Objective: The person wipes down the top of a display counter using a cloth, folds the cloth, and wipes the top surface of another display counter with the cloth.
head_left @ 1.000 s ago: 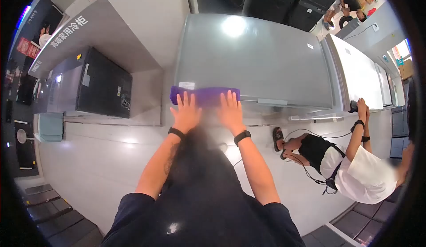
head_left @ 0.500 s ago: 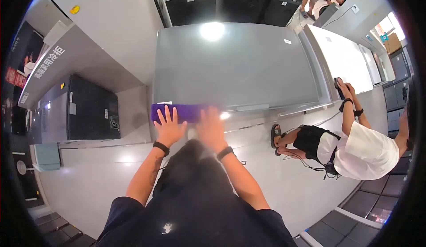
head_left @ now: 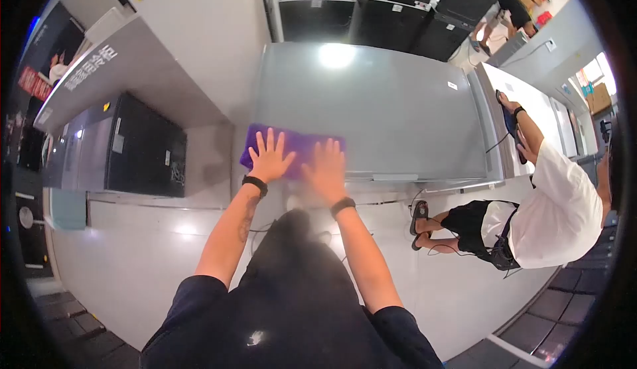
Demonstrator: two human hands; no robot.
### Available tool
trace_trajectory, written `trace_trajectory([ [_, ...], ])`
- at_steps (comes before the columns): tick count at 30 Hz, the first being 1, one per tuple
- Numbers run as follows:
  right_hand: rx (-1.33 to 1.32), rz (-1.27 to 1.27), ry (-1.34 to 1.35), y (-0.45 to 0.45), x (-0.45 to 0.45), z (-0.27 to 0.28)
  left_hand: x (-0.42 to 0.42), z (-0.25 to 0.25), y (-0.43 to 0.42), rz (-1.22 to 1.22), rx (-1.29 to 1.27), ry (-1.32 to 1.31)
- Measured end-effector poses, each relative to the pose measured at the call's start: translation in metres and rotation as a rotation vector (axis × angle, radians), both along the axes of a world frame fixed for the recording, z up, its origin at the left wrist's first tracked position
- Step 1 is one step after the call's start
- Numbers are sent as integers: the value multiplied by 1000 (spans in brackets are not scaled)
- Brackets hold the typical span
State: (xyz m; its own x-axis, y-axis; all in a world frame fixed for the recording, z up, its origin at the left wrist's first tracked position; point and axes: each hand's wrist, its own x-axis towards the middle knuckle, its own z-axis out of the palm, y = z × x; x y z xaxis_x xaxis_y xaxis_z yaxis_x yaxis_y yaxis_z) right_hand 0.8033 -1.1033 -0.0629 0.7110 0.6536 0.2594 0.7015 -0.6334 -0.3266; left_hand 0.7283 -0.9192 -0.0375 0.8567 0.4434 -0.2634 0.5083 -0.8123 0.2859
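A purple cloth [head_left: 302, 145] lies folded on the near left part of a grey flat-topped appliance [head_left: 378, 104]. My left hand [head_left: 270, 159] rests flat on the cloth's left half with its fingers spread. On the right half, my right hand [head_left: 326, 170] lies flat too, fingers stretched out and a little blurred by motion. Both palms press the cloth from above rather than grasp it. A white label [head_left: 452, 85] is on the far right of the grey top.
At right, a person in a white shirt [head_left: 564, 203] leans over a white-topped unit [head_left: 524, 104]. A grey cabinet with white lettering [head_left: 152, 70] and a black box-shaped unit [head_left: 149, 147] stand at left. Black appliances [head_left: 318, 21] line the back, where another person [head_left: 511, 11] bends over.
Both hands have moved with the cloth away from the near edge, farther onto the grey top. The view has shifted slightly. The nearby person's hands have spread apart on the white unit.
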Motion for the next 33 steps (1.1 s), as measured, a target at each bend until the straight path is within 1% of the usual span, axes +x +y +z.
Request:
trace_trajectory([
  [2, 25, -8, 25, -5, -10, 4, -11, -3, -5, -9, 22, -19],
  [6, -20, 3, 10, -31, -31, 4, -42, -9, -27, 4, 22, -68],
  [10, -20, 11, 51, -47, -52, 3, -67, -20, -58, 36, 177, -173],
  [13, 8, -1, 79, -53, -71, 10, -79, -18, -67, 63, 188, -149],
  [16, -87, -17, 113, -46, -73, 16, -73, -14, -64, 78, 168, -105],
  [22, -89, 1, 96, -32, -51, 13, -53, -17, -48, 63, 119, -70],
  [26, -210, 7, 170, -17, -31, 19, -33, -15, -32, 52, 48, -39],
  [28, -280, 53, 235, -7, -11, 33, -15, -2, -12, -18, 15, 13],
  [30, -275, 99, 211, -5, 7, 22, 0, 4, 1, -83, -46, 76],
  [33, -284, 126, 200, 11, 32, 21, 20, 18, 27, -175, -110, 125],
])
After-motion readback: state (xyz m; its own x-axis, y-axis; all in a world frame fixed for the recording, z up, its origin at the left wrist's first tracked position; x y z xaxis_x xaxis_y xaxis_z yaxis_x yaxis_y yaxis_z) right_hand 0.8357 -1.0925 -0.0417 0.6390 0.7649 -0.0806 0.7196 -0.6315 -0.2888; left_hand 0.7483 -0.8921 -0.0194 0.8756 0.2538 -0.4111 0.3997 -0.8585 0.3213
